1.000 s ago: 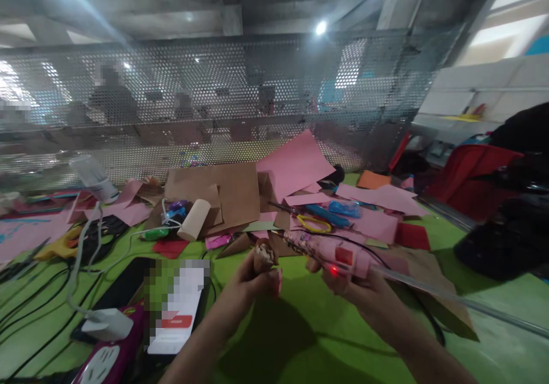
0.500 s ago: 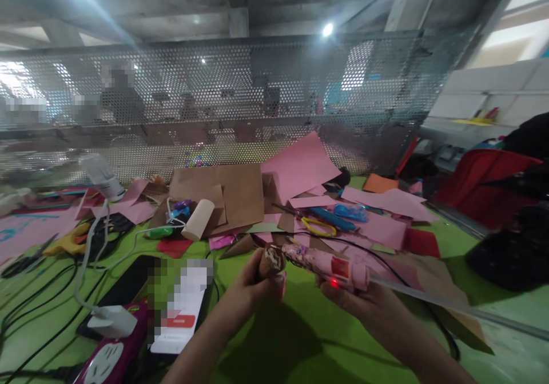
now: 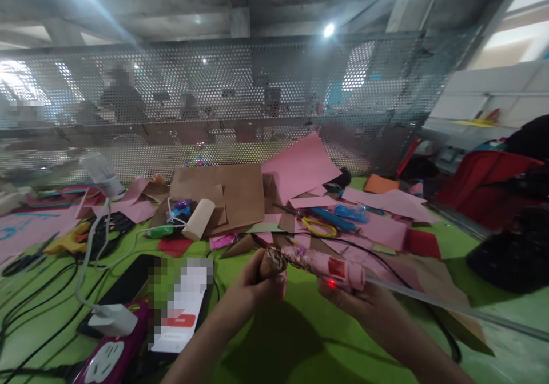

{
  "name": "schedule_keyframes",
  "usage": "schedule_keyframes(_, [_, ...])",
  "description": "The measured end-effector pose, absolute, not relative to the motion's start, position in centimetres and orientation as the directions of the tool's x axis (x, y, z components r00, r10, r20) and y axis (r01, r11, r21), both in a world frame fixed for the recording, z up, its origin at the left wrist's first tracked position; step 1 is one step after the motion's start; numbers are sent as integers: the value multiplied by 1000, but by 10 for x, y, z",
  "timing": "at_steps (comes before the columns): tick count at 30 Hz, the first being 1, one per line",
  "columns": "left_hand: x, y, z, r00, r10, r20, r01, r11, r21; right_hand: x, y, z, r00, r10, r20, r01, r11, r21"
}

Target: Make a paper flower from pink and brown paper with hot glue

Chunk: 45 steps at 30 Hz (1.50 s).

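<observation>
My right hand (image 3: 349, 298) is closed round the handle of a pink hot glue gun (image 3: 321, 265), whose small red light glows. A long clear glue stick (image 3: 429, 297) sticks out of its rear end. The gun's dark, crusted nozzle points left and meets, or nearly meets, the top of a brown rolled paper piece (image 3: 272, 264). My left hand (image 3: 251, 284) is wrapped round that piece, holding it upright. A bit of pink shows below it, beside my fingers; what it belongs to is hidden.
Pink paper (image 3: 300, 167), brown card (image 3: 240, 187), a cardboard tube (image 3: 199, 219) and yellow-handled scissors (image 3: 319, 227) lie across the green table. On the left are a phone (image 3: 184, 310), a purple power strip (image 3: 114, 355) and loose cables. Behind stands a perforated metal screen (image 3: 214, 98).
The glue gun has shifted slightly left, bringing its nozzle closer over the top of the brown rolled paper piece. Both hands keep their grip.
</observation>
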State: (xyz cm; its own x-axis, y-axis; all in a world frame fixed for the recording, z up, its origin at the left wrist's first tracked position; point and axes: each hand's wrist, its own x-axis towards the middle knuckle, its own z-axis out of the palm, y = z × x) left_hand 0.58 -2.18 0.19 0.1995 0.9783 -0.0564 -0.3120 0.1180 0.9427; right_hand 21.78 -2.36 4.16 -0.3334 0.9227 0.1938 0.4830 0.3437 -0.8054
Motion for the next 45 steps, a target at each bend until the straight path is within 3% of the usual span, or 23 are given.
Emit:
schedule_keyframes(14, [6, -17, -7, 277, 961, 7, -312, 83, 947, 218, -21, 39, -318, 929, 191, 494, 334, -803])
schedule_keyframes(34, [3, -19, 1, 203, 978, -56, -195, 97, 976, 219, -21, 37, -301, 933, 195, 490, 327, -808])
schedule_keyframes(45, [1, -18, 6, 105, 994, 29, -91, -20, 996, 216, -22, 43, -291, 944, 153, 491, 285, -823])
